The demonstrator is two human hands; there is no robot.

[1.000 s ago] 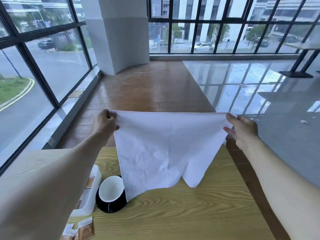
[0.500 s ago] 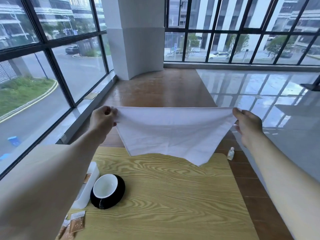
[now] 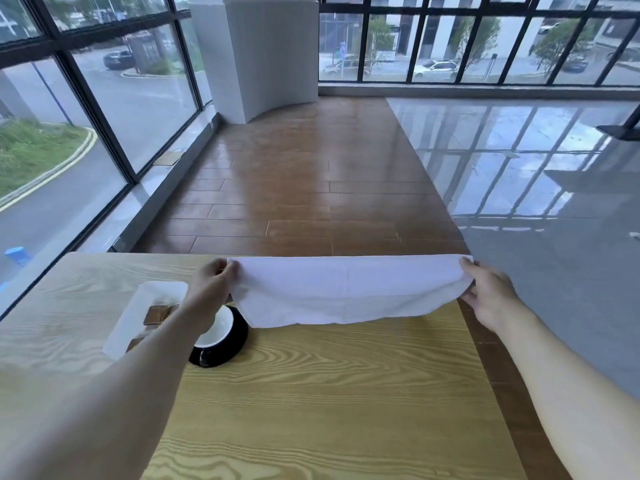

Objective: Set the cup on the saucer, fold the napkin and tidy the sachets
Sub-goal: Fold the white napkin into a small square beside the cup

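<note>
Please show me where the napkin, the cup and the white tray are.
napkin (image 3: 346, 292): head view, middle of the cloth.
cup (image 3: 217, 323): head view, white inside.
white tray (image 3: 138, 306): head view, bare floor near its far end.

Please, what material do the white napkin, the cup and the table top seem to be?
Napkin: probably woven cloth, matte; it drapes softly and shows creases. Cup: likely glazed ceramic, glossy white inside, on a shiny black saucer. Table top: light wood or wood-look laminate, with bold grain lines.

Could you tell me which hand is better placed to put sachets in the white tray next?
Probably the left hand: it hangs just above the tray and cup. The right hand is at the table's opposite edge. Both currently pinch the napkin.
</note>
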